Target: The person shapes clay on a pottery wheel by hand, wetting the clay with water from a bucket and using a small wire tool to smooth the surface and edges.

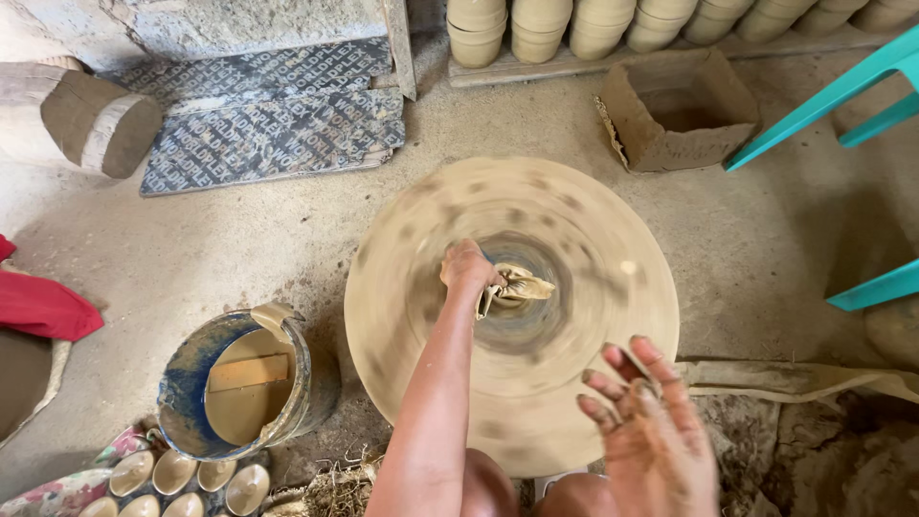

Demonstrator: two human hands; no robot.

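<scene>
left hand (pixel 466 268) on wet clay (pixel 517 287); spinning wheel (pixel 412 287)

round tan clay-coated potter's wheel (pixel 536 383): darker brown blotches smeared into rings | wet beige clay lump (pixel 517 285) at centre | my left hand (pixel 466 268) and my right hand (pixel 651 421): grey-brown slip | blue plastic bucket (pixel 182 383), beige slurry inside | turquoise chair legs (pixel 823 101) | red cloth (pixel 43 306) | dark lettered mats (pixel 268 124)

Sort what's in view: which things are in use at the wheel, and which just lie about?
In use: left hand on the clay lump; spinning wheel; right hand raised, clay-smeared.
Lying about: slip bucket, small bowls, stacked pots, clay box, log.
</scene>
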